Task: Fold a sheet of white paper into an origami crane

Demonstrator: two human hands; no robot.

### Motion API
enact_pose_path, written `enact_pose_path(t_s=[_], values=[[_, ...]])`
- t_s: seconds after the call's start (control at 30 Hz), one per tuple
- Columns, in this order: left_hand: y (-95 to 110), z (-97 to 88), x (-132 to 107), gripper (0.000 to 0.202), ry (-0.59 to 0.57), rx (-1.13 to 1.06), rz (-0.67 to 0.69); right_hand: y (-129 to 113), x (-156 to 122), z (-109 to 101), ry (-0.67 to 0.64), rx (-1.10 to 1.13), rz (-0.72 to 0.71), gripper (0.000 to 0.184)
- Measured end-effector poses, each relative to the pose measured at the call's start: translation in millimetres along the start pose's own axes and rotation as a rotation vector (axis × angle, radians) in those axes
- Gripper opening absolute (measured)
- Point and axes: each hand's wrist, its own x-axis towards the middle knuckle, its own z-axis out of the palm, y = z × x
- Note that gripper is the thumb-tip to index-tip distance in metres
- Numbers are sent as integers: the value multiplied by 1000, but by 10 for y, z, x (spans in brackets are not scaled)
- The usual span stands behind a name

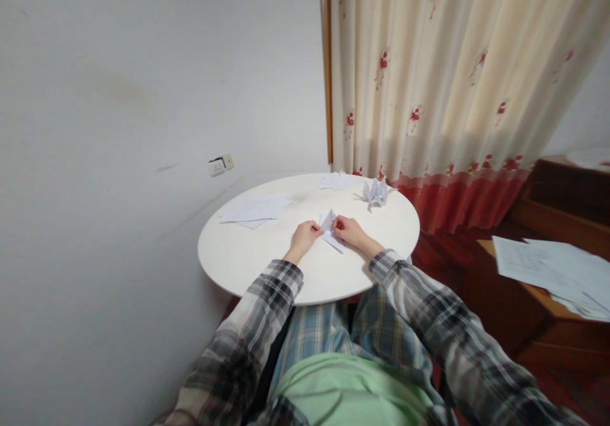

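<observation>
Left hand (305,234) and right hand (349,229) meet over a small folded paper (330,227) near the middle of the round white table (248,257). Each hand is closed in a pinch on one side of it, the left at the paper's nine o'clock edge and the right at its three o'clock edge. Its upper point stands up between the fingertips and a lower flap lies flat toward five o'clock. Held from both sides like this, the piece is kept taut and steady, probably so a crease can be pressed; the view is too small to say which layer each fingertip grips.

At about one o'clock from the hands, near the table's far edge, a finished-looking folded paper figure (376,192) stands on its own, well apart from the working spot. At twelve o'clock lie some small paper pieces (336,181), and at ten o'clock a few loose sheets (257,210) lie flat and overlapping, within reach of the left hand yet clear of the folding.

No box, tray or other container shows on the table; everything rests directly on its surface. Off to three o'clock, more printed sheets (553,267) lie spread over a wooden bench (505,299) beside the flowered curtain (452,76).
</observation>
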Motion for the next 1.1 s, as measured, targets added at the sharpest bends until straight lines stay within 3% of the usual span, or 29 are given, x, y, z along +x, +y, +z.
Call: enact_pose_path(t_s=[0.13, 0.37, 0.6, 0.87, 1.0, 1.1], values=[[32, -10, -7, 9, 58, 110, 84, -2, 5, 1, -3, -11, 5, 10], [40, 4, 3, 8, -18, 97, 198, -11, 6, -1, -6, -33, 4, 9], [51, -5, -4, 11, -25, 78, 132, 8, 0, 10, 2, 28, -9, 10], [54, -23, -1, 10, -34, 116, 90, 89, 34, 30, 250, 30, -6, 16], [42, -19, -2, 11, -47, 126, 101, 124, 58, 50, 308, 37, -96, 26], [35, -15, 0, 12, -60, 140, 113, 105, 52, 44, 353, 49, -118, 23]])
